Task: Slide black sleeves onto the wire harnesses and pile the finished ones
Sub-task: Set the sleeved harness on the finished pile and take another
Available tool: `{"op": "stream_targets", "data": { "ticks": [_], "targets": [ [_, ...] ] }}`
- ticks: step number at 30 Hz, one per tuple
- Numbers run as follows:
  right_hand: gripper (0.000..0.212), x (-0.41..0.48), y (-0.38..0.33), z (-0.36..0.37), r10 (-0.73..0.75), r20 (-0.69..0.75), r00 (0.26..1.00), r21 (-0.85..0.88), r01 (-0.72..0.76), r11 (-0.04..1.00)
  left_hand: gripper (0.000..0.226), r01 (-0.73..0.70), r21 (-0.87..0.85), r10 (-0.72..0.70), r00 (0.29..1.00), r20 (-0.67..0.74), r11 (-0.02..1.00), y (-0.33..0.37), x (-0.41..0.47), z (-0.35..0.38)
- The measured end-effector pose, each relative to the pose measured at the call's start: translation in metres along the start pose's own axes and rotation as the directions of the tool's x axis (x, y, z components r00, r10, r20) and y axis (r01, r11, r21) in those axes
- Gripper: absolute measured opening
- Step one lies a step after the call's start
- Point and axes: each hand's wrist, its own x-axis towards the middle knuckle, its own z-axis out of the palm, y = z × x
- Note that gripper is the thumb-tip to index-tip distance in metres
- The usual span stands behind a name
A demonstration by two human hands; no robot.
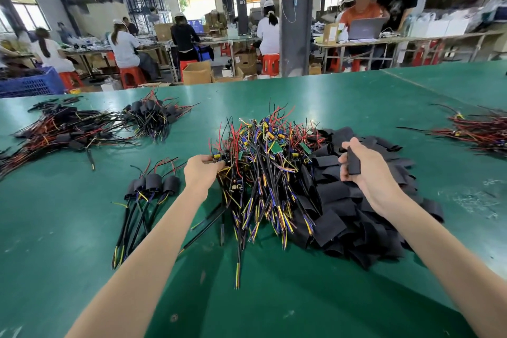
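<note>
**Sleeve in one hand, harness end in the other**

The right hand (362, 170) grips one black sleeve (354, 162), thumb and curled fingers round it. It is held up above the loose sleeve heap (356, 217), which lies under and beyond the wrist. Probably it is lifted clear so its mouth can be opened and aimed.

The left hand (203, 170) pinches the board end of a wire harness (219, 163). That end is at the left edge of the unsleeved harness pile (263, 178), which sits between the two grips. Taking the head end makes sense, since that looks like the part the sleeve must cover. Sleeve and harness are well apart, so by my reading threading has not begun.

Just below and left of the left grip is a small finished pile (153, 184), tails toward the person and near enough for a short drop. Beyond the left grip, further out, lie two bigger sleeved heaps (153, 115). Well off to the right of the right grip is another wire bundle (480, 132); whether it is sleeved I cannot tell. Everything sits on a green table (301, 296).
</note>
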Motion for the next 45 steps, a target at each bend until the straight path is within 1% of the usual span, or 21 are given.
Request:
{"op": "stream_targets", "data": {
  "ticks": [6, 7, 9, 11, 12, 13, 15, 16, 18, 20, 21, 24, 26, 27, 29, 31, 33, 34, 37, 40, 45],
  "targets": [
    [0.032, -0.002, 0.003, 0.004, -0.001, 0.014, 1.0, -0.085, 0.002, 0.996, 0.009, -0.005, -0.099, 0.008, 0.999, 0.036, 0.995, -0.013, 0.001, -0.006],
    [0.031, -0.002, 0.003, 0.004, -0.009, 0.017, 1.0, -0.093, 0.01, 0.996, 0.01, -0.022, -0.062, 0.022, 1.0, 0.008, 0.998, -0.014, 0.001, -0.008],
    [0.028, -0.002, 0.004, 0.002, -0.023, 0.018, 1.0, -0.097, 0.025, 0.995, 0.019, -0.081, 0.093, 0.089, 0.993, -0.079, 0.992, -0.015, 0.001, -0.012],
    [0.025, 0.0, 0.005, 0.0, -0.037, 0.021, 0.999, -0.093, 0.039, 0.995, 0.021, -0.138, 0.123, 0.155, 0.977, -0.143, 0.983, -0.009, -0.002, -0.016],
    [0.023, 0.001, 0.006, -0.001, -0.047, 0.027, 0.999, -0.091, 0.05, 0.995, 0.016, -0.157, 0.046, 0.162, 0.974, -0.156, 0.987, -0.004, -0.005, -0.019],
    [0.022, 0.002, 0.007, -0.002, -0.064, 0.036, 0.997, -0.093, 0.067, 0.993, 0.007, -0.162, -0.088, 0.147, 0.978, -0.15, 0.983, 0.001, -0.007, -0.02],
    [0.02, 0.004, 0.011, -0.005, -0.103, 0.078, 0.992, -0.119, 0.112, 0.987, 0.019, -0.131, -0.36, 0.107, 0.991, -0.086, 0.924, 0.015, -0.012, -0.023],
    [0.018, 0.005, 0.012, -0.005, -0.12, 0.102, 0.987, -0.133, 0.133, 0.982, 0.023, -0.118, -0.446, 0.111, 0.993, -0.041, 0.887, 0.022, -0.014, -0.025],
    [0.012, 0.008, 0.016, -0.006, -0.133, 0.142, 0.981, -0.154, 0.155, 0.976, 0.019, -0.102, -0.524, 0.122, 0.993, 0.005, 0.846, 0.037, -0.018, -0.028],
    [0.042, 0.011, 0.019, -0.006, -0.126, 0.122, 0.985, -0.184, 0.147, 0.972, 0.016, -0.094, -0.562, 0.134, 0.991, 0.03, 0.822, 0.051, -0.023, -0.033],
    [0.051, 0.011, 0.02, -0.006, -0.13, 0.12, 0.984, -0.218, 0.154, 0.964, 0.02, -0.109, -0.579, 0.158, 0.987, 0.035, 0.808, 0.058, -0.026, -0.036],
    [0.054, 0.009, 0.022, -0.005, -0.173, 0.143, 0.974, -0.278, 0.208, 0.938, 0.023, -0.207, -0.593, 0.276, 0.961, 0.027, 0.778, 0.079, -0.041, -0.043],
    [0.056, 0.007, 0.02, -0.005, -0.182, 0.149, 0.972, -0.268, 0.217, 0.939, 0.021, -0.304, -0.566, 0.368, 0.93, -0.001, 0.766, 0.092, -0.053, -0.049],
    [0.056, 0.005, 0.019, -0.004, -0.187, 0.149, 0.971, -0.263, 0.222, 0.939, 0.019, -0.397, -0.506, 0.444, 0.895, -0.031, 0.766, 0.097, -0.058, -0.053],
    [0.052, 0.001, 0.017, -0.003, -0.228, 0.151, 0.962, -0.286, 0.263, 0.921, 0.011, -0.628, -0.266, 0.632, 0.77, -0.084, 0.731, 0.105, -0.068, -0.059],
    [0.045, -0.004, 0.014, -0.002, -0.289, 0.159, 0.944, -0.342, 0.327, 0.881, 0.014, -0.787, -0.013, 0.785, 0.616, -0.072, 0.617, 0.106, -0.075, -0.064],
    [0.044, -0.009, 0.012, 0.0, -0.347, 0.197, 0.917, -0.406, 0.398, 0.823, 0.021, -0.848, 0.161, 0.859, 0.512, 0.001, 0.505, 0.097, -0.079, -0.064],
    [0.047, -0.011, 0.011, 0.001, -0.371, 0.22, 0.902, -0.448, 0.432, 0.783, 0.023, -0.854, 0.213, 0.868, 0.494, 0.046, 0.474, 0.088, -0.08, -0.061],
    [0.056, -0.015, 0.012, 0.003, -0.422, 0.263, 0.867, -0.54, 0.495, 0.681, 0.024, -0.845, 0.232, 0.846, 0.518, 0.128, 0.482, 0.056, -0.084, -0.053],
    [0.058, -0.016, 0.015, 0.004, -0.462, 0.289, 0.838, -0.609, 0.533, 0.587, 0.024, -0.82, 0.207, 0.817, 0.562, 0.125, 0.533, 0.034, -0.086, -0.049],
    [0.06, -0.015, 0.02, 0.005, -0.479, 0.289, 0.829, -0.618, 0.543, 0.569, 0.025, -0.803, 0.192, 0.8, 0.59, 0.115, 0.564, 0.025, -0.091, -0.049]
  ]
}}
